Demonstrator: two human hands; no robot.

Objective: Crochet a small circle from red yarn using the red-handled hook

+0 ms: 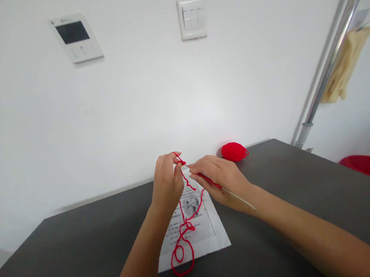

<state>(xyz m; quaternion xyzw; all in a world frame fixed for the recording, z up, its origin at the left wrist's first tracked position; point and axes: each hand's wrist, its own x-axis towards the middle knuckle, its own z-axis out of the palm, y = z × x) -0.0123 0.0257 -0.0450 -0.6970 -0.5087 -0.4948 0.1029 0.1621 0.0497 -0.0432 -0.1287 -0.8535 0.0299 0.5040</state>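
My left hand [169, 178] is closed on red yarn [182, 245], with a strand looped over the raised index finger and a small knotted bit pinched at the thumb. My right hand [221, 179] grips a crochet hook [238, 199] that has a red grip and a thin pale shaft. Its tip meets the small red stitches by my left fingertips. Below the hands, loose yarn trails in loops across a printed sheet of paper [219, 240]. The red ball of yarn [233, 151] sits farther back, by the wall.
The dark grey table [115, 227] stands against a white wall carrying an intercom panel [78, 38] and a light switch [192, 20]. At the right are a metal pole [331, 60], hanging yellowish gloves [346, 64] and a red rounded object [366, 168], partly out of view.
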